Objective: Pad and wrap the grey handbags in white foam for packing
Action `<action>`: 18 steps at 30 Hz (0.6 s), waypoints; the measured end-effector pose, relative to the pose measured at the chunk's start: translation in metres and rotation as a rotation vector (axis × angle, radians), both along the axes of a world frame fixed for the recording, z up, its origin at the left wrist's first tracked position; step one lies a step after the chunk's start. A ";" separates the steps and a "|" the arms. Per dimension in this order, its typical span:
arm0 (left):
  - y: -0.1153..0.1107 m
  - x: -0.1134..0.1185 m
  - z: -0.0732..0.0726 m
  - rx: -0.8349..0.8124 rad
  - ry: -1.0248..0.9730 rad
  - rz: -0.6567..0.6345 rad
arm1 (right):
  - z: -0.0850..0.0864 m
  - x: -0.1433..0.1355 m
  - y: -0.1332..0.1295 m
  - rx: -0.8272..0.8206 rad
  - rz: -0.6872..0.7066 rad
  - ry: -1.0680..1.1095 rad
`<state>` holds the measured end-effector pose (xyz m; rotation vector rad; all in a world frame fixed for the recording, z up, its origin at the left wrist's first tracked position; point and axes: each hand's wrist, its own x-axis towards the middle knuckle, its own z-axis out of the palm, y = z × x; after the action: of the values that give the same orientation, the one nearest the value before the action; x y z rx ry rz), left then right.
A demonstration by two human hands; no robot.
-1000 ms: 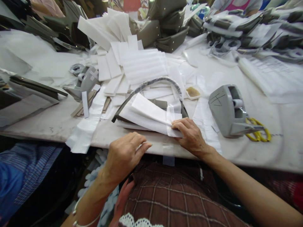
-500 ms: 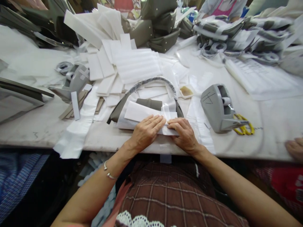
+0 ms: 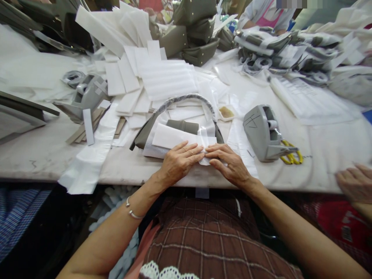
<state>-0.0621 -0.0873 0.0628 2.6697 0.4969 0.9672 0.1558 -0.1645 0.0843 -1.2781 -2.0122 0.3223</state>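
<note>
An olive-grey handbag [image 3: 141,136] lies in front of me on the table, its curved handle [image 3: 186,97] wrapped in clear film and pointing away. White foam sheet [image 3: 168,135] covers much of its front, and a strip of clear tape [image 3: 203,135] crosses it. My left hand [image 3: 181,158] lies flat on the bag's near edge, fingers stretched over the wrapping. Beside it, my right hand [image 3: 228,162] rests with fingers extended on the wrapping right of the tape. The fingertips of both hands nearly meet at the tape.
A grey tape dispenser [image 3: 258,133] with yellow-handled scissors [image 3: 292,153] stands right; another dispenser [image 3: 87,95] is left. White foam sheets [image 3: 168,77] pile up behind the bag. More handbags [image 3: 186,38] lie farther back. Another person's hand [image 3: 356,184] rests at the right table edge.
My right hand's fingers have straightened and spread over the wrapping; my left hand has barely moved. The other person's hand at the right shows more fully. The view has shifted slightly.
</note>
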 end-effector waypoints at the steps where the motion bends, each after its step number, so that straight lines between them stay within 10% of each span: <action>1: 0.000 -0.001 0.003 -0.024 0.000 -0.002 | -0.002 -0.002 0.000 0.025 -0.044 0.019; 8: -0.003 0.006 0.019 -0.214 -0.007 0.092 | -0.027 -0.009 0.005 0.208 -0.107 -0.015; 18: -0.013 0.015 -0.003 0.109 -0.011 0.176 | -0.015 -0.007 -0.011 0.237 -0.082 -0.116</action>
<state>-0.0468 -0.1002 0.0595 2.7520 0.7059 1.0855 0.1490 -0.1751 0.0694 -1.2480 -2.0182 -0.0293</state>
